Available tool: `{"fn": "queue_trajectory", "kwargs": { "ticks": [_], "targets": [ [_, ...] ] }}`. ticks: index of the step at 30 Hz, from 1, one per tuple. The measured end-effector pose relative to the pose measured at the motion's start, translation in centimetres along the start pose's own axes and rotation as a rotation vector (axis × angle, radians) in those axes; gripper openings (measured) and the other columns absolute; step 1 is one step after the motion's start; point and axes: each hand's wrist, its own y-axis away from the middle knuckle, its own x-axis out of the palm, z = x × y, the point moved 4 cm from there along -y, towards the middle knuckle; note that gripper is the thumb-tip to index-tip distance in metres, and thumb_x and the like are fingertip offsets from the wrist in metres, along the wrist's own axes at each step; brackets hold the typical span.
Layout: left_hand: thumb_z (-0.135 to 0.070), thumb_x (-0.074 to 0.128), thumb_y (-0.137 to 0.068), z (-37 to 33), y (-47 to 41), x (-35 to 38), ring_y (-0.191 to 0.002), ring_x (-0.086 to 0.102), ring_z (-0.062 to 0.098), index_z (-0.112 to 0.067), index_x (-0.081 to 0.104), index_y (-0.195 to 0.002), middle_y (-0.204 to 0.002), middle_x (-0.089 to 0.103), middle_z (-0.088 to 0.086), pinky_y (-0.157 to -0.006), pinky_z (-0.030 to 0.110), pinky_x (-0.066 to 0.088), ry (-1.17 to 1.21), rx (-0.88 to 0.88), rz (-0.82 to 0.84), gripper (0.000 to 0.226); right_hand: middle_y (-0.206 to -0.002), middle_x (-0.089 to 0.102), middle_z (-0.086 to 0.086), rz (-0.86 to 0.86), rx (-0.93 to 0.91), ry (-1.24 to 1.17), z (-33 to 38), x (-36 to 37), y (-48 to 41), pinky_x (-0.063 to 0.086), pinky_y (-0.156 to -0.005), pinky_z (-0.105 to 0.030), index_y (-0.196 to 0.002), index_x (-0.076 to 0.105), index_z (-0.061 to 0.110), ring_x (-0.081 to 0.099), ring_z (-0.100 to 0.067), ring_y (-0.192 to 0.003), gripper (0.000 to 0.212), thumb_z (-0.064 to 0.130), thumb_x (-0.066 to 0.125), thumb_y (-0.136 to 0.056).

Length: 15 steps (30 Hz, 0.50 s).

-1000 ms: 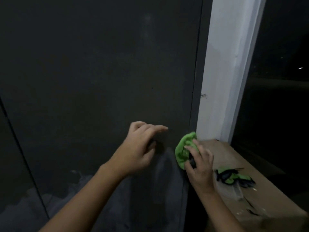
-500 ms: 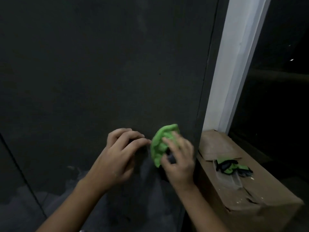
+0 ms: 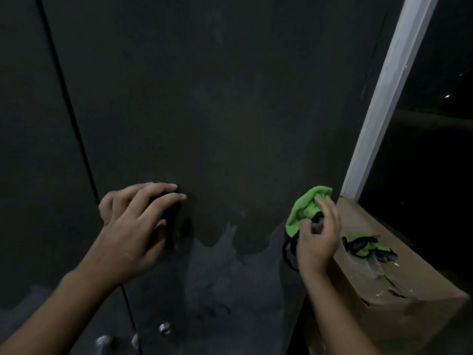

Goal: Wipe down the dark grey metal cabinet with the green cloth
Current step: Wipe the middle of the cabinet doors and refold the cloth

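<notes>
The dark grey metal cabinet (image 3: 217, 111) fills most of the view, its upper face dark and its lower part paler and streaked. My right hand (image 3: 318, 234) grips the bunched green cloth (image 3: 304, 210) against the cabinet's right edge. My left hand (image 3: 135, 226) rests on the cabinet face with fingers spread and lightly bent, holding nothing. A vertical seam (image 3: 74, 119) between two doors runs down on the left.
A brown cardboard box (image 3: 399, 298) stands right of the cabinet with a green and black item (image 3: 368, 248) on top. A white post (image 3: 384, 98) rises behind it. Shiny metal handle parts (image 3: 163, 327) sit low on the doors.
The view swung left, so the door seam and handle parts came in. My hands moved apart: the right hand carried the cloth back toward the cabinet's right edge, the left stayed on the face.
</notes>
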Motion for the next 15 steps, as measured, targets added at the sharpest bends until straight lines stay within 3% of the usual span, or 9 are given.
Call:
{"fn": "queue_trajectory", "kwargs": {
  "ticks": [3,5,7,12,15],
  "targets": [
    [-0.022,0.047,-0.077,0.9,1.1,-0.5,-0.137,0.037,0.021,-0.024,0.052,-0.138,-0.151,0.042,-0.010,-0.115,0.032,0.013,0.007,0.019,0.020,0.061,-0.146,0.051,0.004,0.025,-0.049,0.022,3.8,2.5,2.0,0.054,-0.093,-0.042,-0.130,0.064,0.018,0.056,-0.023,-0.123,0.046,0.007,0.056,-0.086],
    [-0.023,0.045,-0.074,1.3,1.7,-0.2,-0.140,0.035,0.019,-0.023,0.051,-0.138,-0.153,0.040,-0.009,-0.118,0.036,0.013,-0.003,0.045,0.039,0.064,-0.143,0.055,-0.001,0.115,-0.188,0.020,6.7,4.6,4.9,0.049,-0.104,-0.039,-0.127,0.067,0.015,0.055,-0.030,-0.125,0.043,0.009,0.055,-0.086],
    [-0.024,0.044,-0.074,1.8,2.4,0.2,-0.143,0.033,0.018,-0.022,0.050,-0.139,-0.156,0.037,-0.007,-0.120,0.041,0.014,-0.025,0.082,0.067,0.065,-0.140,0.058,-0.004,0.255,-0.387,-0.026,9.5,6.4,8.3,0.036,-0.114,-0.034,-0.126,0.067,0.017,0.055,-0.026,-0.123,0.042,0.006,0.056,-0.086],
    [-0.024,0.043,-0.074,3.3,4.0,1.0,-0.146,0.028,0.016,-0.021,0.050,-0.142,-0.159,0.033,-0.003,-0.123,0.039,0.010,-0.073,0.135,0.058,0.068,-0.141,0.060,0.006,0.606,-0.784,-0.008,10.5,6.9,13.9,0.050,-0.093,-0.037,-0.124,0.069,0.027,0.059,-0.025,-0.105,0.033,0.011,0.066,-0.095],
    [-0.019,0.045,-0.080,4.2,5.7,1.7,-0.145,0.032,0.021,-0.017,0.046,-0.145,-0.160,0.032,0.001,-0.121,0.044,0.018,-0.065,0.101,-0.036,0.065,-0.141,0.058,0.010,0.634,-0.793,-0.001,8.3,5.2,13.4,0.047,-0.099,-0.032,-0.122,0.070,0.026,0.056,-0.023,-0.105,0.029,0.011,0.062,-0.098]
  ]
}}
